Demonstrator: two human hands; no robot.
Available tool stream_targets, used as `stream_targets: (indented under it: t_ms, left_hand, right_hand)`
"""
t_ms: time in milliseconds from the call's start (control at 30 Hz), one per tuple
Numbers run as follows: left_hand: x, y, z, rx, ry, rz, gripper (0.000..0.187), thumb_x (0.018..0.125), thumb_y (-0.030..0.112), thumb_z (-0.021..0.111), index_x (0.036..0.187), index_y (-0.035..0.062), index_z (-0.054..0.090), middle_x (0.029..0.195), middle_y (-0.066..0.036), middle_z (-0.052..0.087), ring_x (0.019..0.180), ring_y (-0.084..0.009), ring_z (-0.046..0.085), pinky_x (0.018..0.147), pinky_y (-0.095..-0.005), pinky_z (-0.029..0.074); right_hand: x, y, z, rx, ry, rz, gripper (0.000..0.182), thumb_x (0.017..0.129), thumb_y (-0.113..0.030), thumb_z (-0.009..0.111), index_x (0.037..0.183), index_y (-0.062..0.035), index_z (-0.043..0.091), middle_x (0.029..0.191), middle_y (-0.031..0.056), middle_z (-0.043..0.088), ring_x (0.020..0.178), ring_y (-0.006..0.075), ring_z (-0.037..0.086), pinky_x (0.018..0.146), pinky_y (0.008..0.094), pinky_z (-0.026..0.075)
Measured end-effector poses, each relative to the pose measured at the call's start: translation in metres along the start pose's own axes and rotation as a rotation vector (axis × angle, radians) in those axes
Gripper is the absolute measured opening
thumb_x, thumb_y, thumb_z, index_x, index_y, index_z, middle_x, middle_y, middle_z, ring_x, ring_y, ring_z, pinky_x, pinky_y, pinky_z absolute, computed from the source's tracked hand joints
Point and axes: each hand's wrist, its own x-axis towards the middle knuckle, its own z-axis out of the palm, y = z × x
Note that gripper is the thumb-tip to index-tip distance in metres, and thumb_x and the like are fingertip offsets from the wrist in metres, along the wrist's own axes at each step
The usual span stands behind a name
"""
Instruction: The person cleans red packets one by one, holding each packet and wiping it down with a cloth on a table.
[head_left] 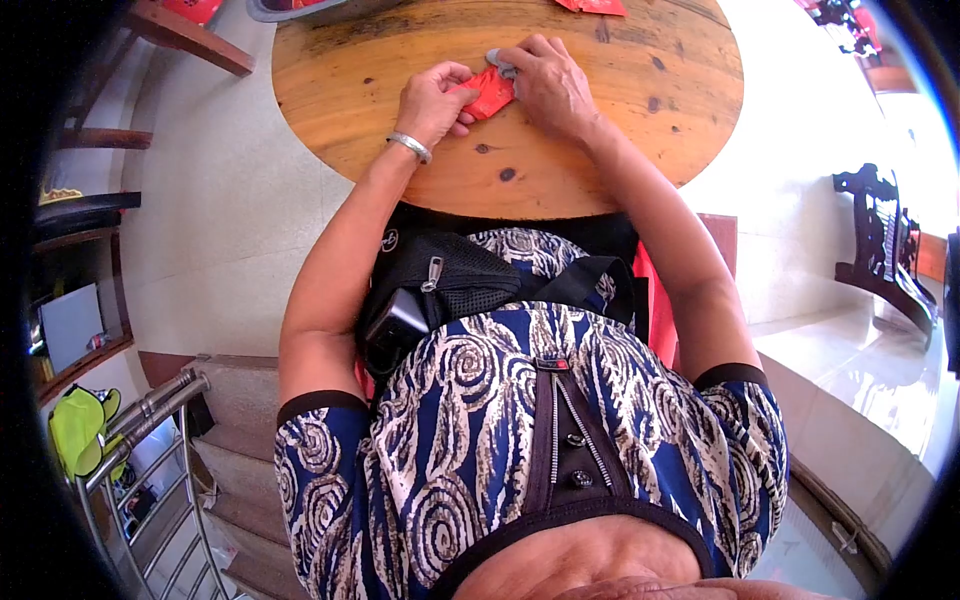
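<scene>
A small red packet [488, 95] is pinched between the thumb and fingers of my left hand [435, 103], just above the round wooden table [600, 150]. My right hand [552, 86] curls around a small grey object [499, 62] at the packet's upper right edge. What kind of thing the grey object is, I cannot make out, as my fingers cover most of it. The two hands are close together, with the packet between them. A silver bangle [410, 147] circles my left wrist.
At the table's far edge stands a grey basin [318, 12] with red things inside. Another red packet [592, 5] lies at the far right. A wooden stool or chair [190, 35] is at left, metal railing and stairs [240, 450] are at lower left.
</scene>
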Motion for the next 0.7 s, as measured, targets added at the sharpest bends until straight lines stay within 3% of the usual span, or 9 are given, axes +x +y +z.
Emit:
stream_targets:
  t_ms: [433,700]
  left_hand:
    - [-0.002,0.003,-0.001,-0.011,0.006,-0.006,0.024,0.084,0.009,0.065,0.106,0.0036,0.06,0.076,-0.004,0.063,0.054,-0.0092,0.057,0.042,-0.022,0.05]
    - [0.0,-0.001,-0.002,-0.047,-0.005,0.005,0.024,0.084,0.009,0.065,0.107,0.0042,0.06,0.076,-0.003,0.064,0.054,-0.0087,0.058,0.041,-0.0217,0.049]
  right_hand:
    - [-0.004,0.025,-0.005,-0.16,0.039,0.163,0.023,0.077,-0.014,0.062,0.099,-0.0174,0.067,0.096,0.0092,0.055,0.096,0.0294,0.054,0.08,0.0412,0.049]
    - [-0.011,0.034,-0.025,-0.009,0.033,0.265,0.025,0.075,-0.011,0.061,0.1,-0.0133,0.066,0.096,0.012,0.058,0.096,0.0315,0.056,0.081,0.0414,0.048]
